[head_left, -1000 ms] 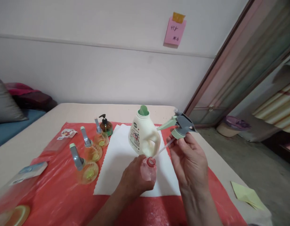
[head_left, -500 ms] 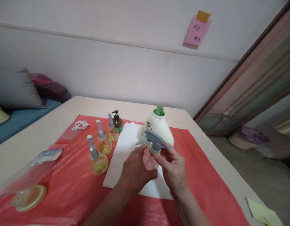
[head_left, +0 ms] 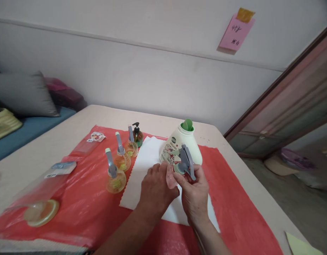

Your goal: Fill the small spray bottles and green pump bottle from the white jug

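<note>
Between my hands is a pink see-through spray bottle (head_left: 171, 176) with a grey trigger head (head_left: 187, 161), tilted over to the right. Around the bottle's body wraps my left hand (head_left: 158, 187), its fingers partly hidden behind it. My right hand (head_left: 194, 189) has thumb and fingers closed at the collar and trigger head. Just behind stands a large cream jug (head_left: 194, 143) with a green piece (head_left: 187, 124) in its open mouth. A white cloth (head_left: 138, 177) lies beneath the hands and jug.
Several round clear bottles with grey tops, among them a near one (head_left: 116, 181), line up left of the cloth. Behind them stands a dark pump bottle (head_left: 137, 136). On the red sheet (head_left: 84, 209) lie plastic packets (head_left: 59, 173) and a round lid (head_left: 44, 214).
The spray bottle has tipped over to the right, its trigger head turning more upright in my right hand. My view has shifted slightly left, so things sit further right.
</note>
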The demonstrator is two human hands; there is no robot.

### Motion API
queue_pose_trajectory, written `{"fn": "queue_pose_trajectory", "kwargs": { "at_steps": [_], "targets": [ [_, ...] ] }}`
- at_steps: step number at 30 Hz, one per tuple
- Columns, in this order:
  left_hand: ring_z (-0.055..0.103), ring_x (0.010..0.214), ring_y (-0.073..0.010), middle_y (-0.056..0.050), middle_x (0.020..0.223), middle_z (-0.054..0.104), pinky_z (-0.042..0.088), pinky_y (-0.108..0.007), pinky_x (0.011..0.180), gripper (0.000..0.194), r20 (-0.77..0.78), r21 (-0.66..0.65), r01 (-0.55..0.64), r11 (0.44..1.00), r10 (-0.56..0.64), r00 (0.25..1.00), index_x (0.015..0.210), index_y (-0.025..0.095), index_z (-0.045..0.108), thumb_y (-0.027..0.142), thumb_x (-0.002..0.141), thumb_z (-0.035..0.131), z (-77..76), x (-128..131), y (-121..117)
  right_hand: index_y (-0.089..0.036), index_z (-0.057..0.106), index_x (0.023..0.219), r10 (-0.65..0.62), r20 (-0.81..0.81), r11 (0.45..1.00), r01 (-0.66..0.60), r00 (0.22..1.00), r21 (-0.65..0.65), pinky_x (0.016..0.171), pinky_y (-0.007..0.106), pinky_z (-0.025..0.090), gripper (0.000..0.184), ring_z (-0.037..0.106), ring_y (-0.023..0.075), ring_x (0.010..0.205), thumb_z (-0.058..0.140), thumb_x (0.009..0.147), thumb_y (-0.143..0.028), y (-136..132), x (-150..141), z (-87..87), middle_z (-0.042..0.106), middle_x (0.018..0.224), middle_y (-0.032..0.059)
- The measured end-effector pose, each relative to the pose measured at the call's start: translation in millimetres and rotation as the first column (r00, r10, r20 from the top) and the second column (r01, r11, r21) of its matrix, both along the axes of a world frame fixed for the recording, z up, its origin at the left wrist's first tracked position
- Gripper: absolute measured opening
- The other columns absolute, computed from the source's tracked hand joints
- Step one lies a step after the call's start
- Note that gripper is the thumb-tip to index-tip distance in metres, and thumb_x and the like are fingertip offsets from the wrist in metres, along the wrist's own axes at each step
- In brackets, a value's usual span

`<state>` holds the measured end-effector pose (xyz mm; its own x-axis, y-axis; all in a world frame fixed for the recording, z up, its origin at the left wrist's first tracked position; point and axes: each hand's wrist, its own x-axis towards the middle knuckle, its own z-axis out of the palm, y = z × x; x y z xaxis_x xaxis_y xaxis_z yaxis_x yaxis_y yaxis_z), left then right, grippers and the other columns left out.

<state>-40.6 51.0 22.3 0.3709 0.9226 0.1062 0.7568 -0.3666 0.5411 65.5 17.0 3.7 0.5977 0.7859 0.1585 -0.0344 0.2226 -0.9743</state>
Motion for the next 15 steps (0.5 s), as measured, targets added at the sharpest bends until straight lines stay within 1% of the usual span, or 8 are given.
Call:
{"fn": "queue_pose_trajectory", "kwargs": {
  "at_steps": [4,6,9,12,15],
  "targets": [
    [0.06,0.109,-0.0271,-0.007,0.122,0.064,0.049,-0.037,0.092,0.034,0.005,0.028,-0.019,0.999,0.019,1.0,0.118,0.026,0.062,0.024,0.084,0.059,-2.4,1.1,-1.4,-0.023,0.062,0.093,-0.006,0.007,0.999,0.005,1.0,0.043,0.074,0.032,0.051,0.034,0.065,0.0191,0.081,0.084,0.075,-0.041,-2.0,-3.9,3.1,0.069,0.091,-0.0001],
    [0.06,0.109,-0.0275,-0.008,0.122,0.064,0.049,-0.038,0.092,0.031,0.018,0.043,-0.018,0.999,0.018,1.0,0.116,0.026,0.063,0.025,0.085,0.058,-3.5,2.0,-2.5,-0.023,0.062,0.091,-0.046,-0.005,0.997,0.046,0.999,0.054,0.077,0.033,0.052,0.034,0.065,0.0191,0.082,0.085,0.073,-0.041,-1.6,-6.0,6.0,0.069,0.089,-0.0001],
    [0.061,0.109,-0.0281,-0.009,0.122,0.064,0.049,-0.039,0.092,0.027,0.04,0.011,-0.001,1.0,0.0,0.999,0.113,0.025,0.063,0.029,0.088,0.057,-2.0,3.1,-3.8,-0.024,0.063,0.094,-0.073,-0.048,0.997,0.073,0.996,0.012,0.078,0.034,0.053,0.04,0.064,0.0187,0.081,0.089,0.068,-0.04,0.2,-9.6,10.1,0.068,0.085,-0.0013],
    [0.061,0.11,-0.0285,-0.009,0.121,0.065,0.048,-0.039,0.094,0.029,0.071,-0.054,0.022,0.998,-0.018,0.997,0.114,0.025,0.061,0.034,0.087,0.059,0.5,3.2,-4.2,-0.025,0.068,0.105,-0.008,-0.068,0.999,0.005,0.998,-0.046,0.088,0.038,0.053,0.045,0.065,0.0214,0.089,0.088,0.07,-0.043,0.4,-8.5,10.9,0.07,0.092,0.0001],
    [0.061,0.11,-0.0291,-0.008,0.119,0.065,0.049,-0.04,0.093,0.036,0.105,-0.101,0.023,0.995,-0.013,0.994,0.117,0.026,0.059,0.034,0.082,0.062,0.0,2.3,-2.7,-0.026,0.072,0.112,0.132,-0.082,0.99,-0.134,0.988,-0.03,0.105,0.043,0.046,0.041,0.063,0.0259,0.111,0.082,0.077,-0.045,-1.2,-1.5,9.1,0.071,0.111,0.0028]
  ]
}}
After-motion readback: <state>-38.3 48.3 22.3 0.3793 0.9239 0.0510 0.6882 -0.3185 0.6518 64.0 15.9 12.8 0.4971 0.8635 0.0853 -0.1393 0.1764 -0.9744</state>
